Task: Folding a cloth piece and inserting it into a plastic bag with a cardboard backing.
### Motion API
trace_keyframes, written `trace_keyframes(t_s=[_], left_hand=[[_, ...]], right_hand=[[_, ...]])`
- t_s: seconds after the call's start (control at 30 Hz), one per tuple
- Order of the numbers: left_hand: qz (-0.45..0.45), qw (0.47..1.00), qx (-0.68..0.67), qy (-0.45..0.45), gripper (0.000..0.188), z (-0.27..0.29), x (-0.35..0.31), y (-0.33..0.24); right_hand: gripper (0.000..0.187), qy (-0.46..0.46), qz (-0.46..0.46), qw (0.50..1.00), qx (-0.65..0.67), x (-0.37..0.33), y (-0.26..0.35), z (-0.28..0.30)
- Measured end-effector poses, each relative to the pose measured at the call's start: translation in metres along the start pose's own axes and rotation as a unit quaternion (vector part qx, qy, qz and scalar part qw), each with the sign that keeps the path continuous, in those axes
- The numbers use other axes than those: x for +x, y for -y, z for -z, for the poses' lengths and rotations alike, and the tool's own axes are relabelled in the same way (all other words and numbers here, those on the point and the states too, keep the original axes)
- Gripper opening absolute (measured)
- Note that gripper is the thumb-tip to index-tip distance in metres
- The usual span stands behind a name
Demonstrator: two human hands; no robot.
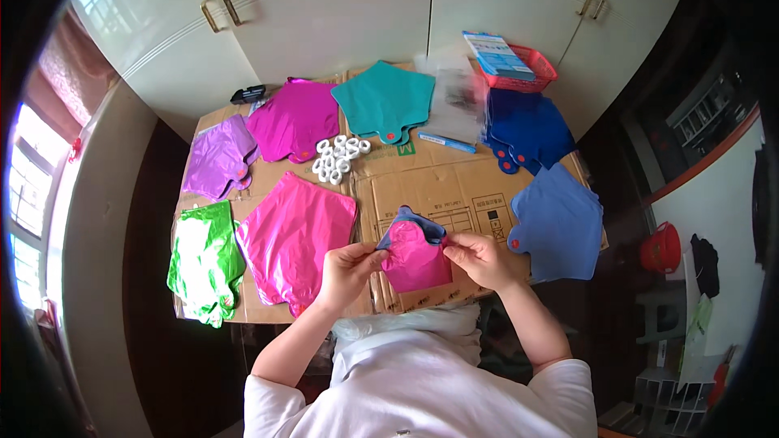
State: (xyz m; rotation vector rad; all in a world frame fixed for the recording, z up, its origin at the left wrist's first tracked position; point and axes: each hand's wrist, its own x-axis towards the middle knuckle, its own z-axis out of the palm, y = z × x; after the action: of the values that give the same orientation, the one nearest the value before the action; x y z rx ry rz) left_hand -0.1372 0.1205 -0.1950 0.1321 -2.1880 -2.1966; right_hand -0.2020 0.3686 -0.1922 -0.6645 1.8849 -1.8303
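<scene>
Both my hands hold a small folded bundle of flat foil balloons (pixel 417 259), bright pink in front with blue showing along its top edge. My left hand (pixel 350 269) pinches its left upper corner between thumb and fingers. At the right upper corner, my right hand (pixel 480 259) has a similar pinch. The bundle hangs over the cardboard near the table's front edge. A large pink foil balloon (pixel 299 239) lies flat to the left of my left hand. Beyond my right hand lies a light blue foil balloon (pixel 558 227) with a red dot on its tab.
Around the cardboard (pixel 406 182) lie stacks of flat balloons: green (pixel 203 255), lilac (pixel 217 156), magenta (pixel 294 120), teal (pixel 385 101) and dark blue (pixel 527 130). White rings (pixel 334 160) form a pile. A blue-white pen-like packet (pixel 447 143), clear bags (pixel 454 105) and a red basket (pixel 540 69) sit behind.
</scene>
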Motion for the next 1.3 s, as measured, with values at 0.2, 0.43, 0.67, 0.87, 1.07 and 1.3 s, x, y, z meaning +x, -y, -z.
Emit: trace_keyframes(t_s=[0.2,0.43,0.67,0.87,1.07,1.3], left_hand=[[0.029,0.998,-0.058,0.008,0.015,0.001,0.007,0.003],[0.047,0.998,-0.048,0.000,0.012,0.002,0.013,0.005],[0.059,0.993,-0.102,0.030,0.012,0.009,0.018,0.000],[0.036,0.998,-0.047,0.016,0.014,0.005,0.018,-0.002],[0.026,0.999,-0.021,-0.002,0.013,0.005,0.018,0.005],[0.042,0.998,-0.037,-0.003,0.012,0.000,0.020,0.004]], right_hand=[[0.024,-0.064,0.018,0.992,-0.107,0.009,0.013,-0.009],[0.024,-0.035,-0.046,0.998,-0.026,0.019,0.004,-0.002],[0.020,0.014,-0.074,0.993,0.089,0.024,0.004,0.011],[0.013,-0.073,-0.015,0.997,-0.006,0.022,-0.001,0.001],[0.010,-0.157,0.062,0.982,-0.084,0.021,0.003,-0.012],[0.010,-0.111,0.096,0.982,-0.121,0.019,0.010,-0.013]])
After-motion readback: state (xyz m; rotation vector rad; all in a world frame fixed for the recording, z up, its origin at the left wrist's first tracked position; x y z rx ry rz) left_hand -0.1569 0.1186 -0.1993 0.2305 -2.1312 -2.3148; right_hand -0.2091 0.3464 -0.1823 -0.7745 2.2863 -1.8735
